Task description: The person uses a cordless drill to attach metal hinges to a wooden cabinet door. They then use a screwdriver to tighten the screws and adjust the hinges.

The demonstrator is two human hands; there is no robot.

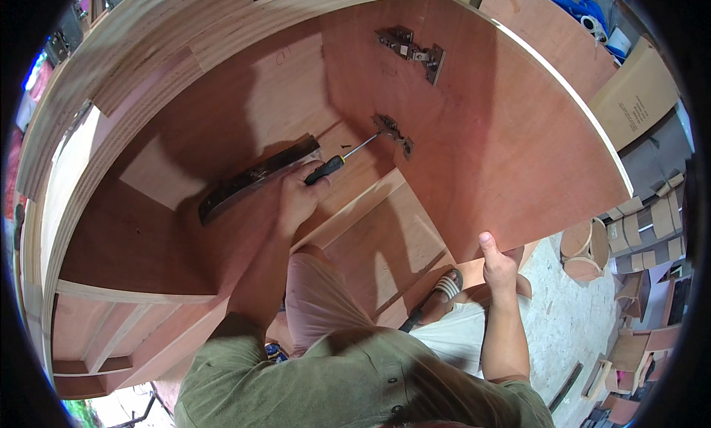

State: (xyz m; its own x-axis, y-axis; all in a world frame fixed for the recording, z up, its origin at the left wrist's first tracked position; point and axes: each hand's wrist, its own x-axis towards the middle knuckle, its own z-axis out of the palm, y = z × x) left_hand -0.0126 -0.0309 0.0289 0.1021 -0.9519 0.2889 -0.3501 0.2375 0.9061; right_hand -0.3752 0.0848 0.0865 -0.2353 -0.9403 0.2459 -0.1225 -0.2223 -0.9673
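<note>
In my left hand [298, 197] is a screwdriver [326, 170] with a black handle and a yellow ring. Its thin shaft runs up and right, the tip at the lower metal hinge [392, 135]. That hinge joins the reddish plywood cabinet interior [285, 80] to the cabinet door [529, 124]. Higher on the same door sits a second hinge [412, 54]. My right hand [501, 261] grips the door's near edge, thumb on its face, the other fingers hidden behind it. Beside my left hand lies a long dark bar-like piece [255, 178], whose kind I cannot make out.
A curved layered plywood rim [141, 80] arches over the left and top. Below my hands, a wooden ledge [348, 209] borders the opening. Cardboard [633, 95], a round wooden piece [585, 250] and wood scraps [629, 361] lie along the right, near the pale floor [574, 321].
</note>
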